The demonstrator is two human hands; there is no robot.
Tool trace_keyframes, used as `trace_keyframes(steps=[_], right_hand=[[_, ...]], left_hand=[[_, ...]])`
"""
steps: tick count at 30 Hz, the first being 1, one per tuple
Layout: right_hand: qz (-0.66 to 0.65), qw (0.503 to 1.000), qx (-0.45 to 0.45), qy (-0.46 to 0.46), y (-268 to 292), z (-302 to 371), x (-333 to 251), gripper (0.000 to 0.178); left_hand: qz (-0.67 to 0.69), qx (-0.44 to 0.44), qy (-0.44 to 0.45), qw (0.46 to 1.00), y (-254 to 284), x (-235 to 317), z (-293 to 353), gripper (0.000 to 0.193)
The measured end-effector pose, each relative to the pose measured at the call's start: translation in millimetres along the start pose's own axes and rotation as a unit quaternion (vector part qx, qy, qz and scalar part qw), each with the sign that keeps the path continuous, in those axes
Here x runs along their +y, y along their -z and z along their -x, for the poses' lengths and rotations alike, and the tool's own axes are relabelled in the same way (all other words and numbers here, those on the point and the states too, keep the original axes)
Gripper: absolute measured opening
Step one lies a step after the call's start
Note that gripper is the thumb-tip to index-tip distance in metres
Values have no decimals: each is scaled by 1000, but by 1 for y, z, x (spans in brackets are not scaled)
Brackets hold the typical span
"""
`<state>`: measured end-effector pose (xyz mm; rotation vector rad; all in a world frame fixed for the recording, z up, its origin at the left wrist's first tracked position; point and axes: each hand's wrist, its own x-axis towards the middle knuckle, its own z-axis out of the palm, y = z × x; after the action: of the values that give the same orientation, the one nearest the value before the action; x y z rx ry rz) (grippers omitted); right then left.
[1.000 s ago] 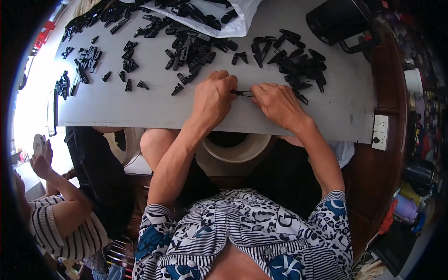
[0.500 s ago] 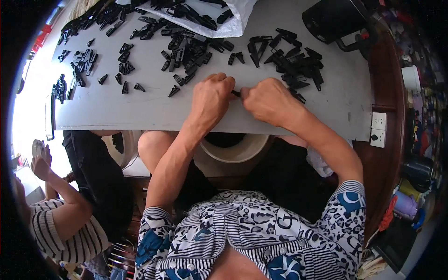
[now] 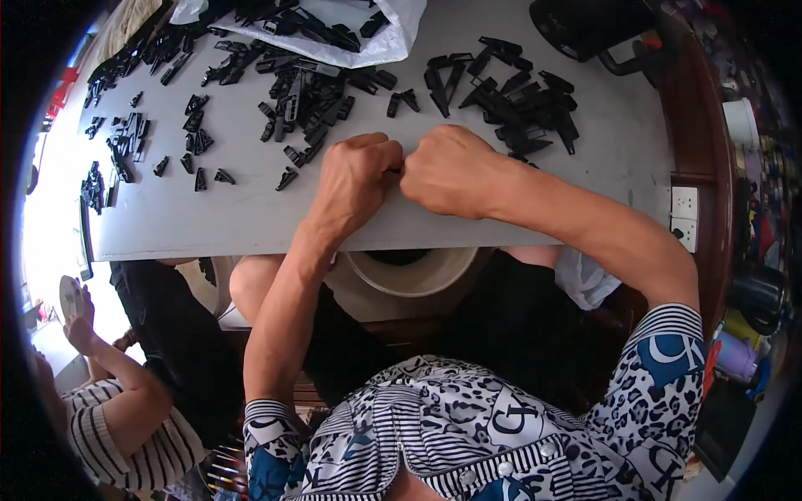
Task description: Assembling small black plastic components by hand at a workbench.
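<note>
Left fingers (image 3: 383, 154), right fingers (image 3: 418, 177) curled; both grasp a mostly hidden black piece (image 3: 393, 172).

Grey table (image 3: 225, 225), brown wooden panel (image 3: 712, 209), bright light (image 3: 52, 213) at left

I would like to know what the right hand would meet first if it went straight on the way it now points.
The right hand would probably meet the left hand first, or the small dark piece between them; depth there is hard to judge.
</note>
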<state>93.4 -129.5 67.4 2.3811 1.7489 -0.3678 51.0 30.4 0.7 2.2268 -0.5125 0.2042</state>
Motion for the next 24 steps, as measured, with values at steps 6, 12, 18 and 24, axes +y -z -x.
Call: trace_keyframes(steps=[6, 12, 18, 24], right_hand=[[-18, 999, 14, 21, 5, -2, 4, 13], [-25, 999, 18, 17, -1, 3, 8, 12], [-20, 999, 23, 20, -3, 2, 8, 11], [-8, 999, 15, 29, -2, 0, 9, 11]], left_hand=[[17, 5, -3, 1000, 0, -1, 0, 11], [26, 1, -13, 1000, 0, -3, 1, 11], [12, 1, -9, 1000, -2, -3, 2, 12], [17, 12, -25, 999, -2, -4, 1, 12]])
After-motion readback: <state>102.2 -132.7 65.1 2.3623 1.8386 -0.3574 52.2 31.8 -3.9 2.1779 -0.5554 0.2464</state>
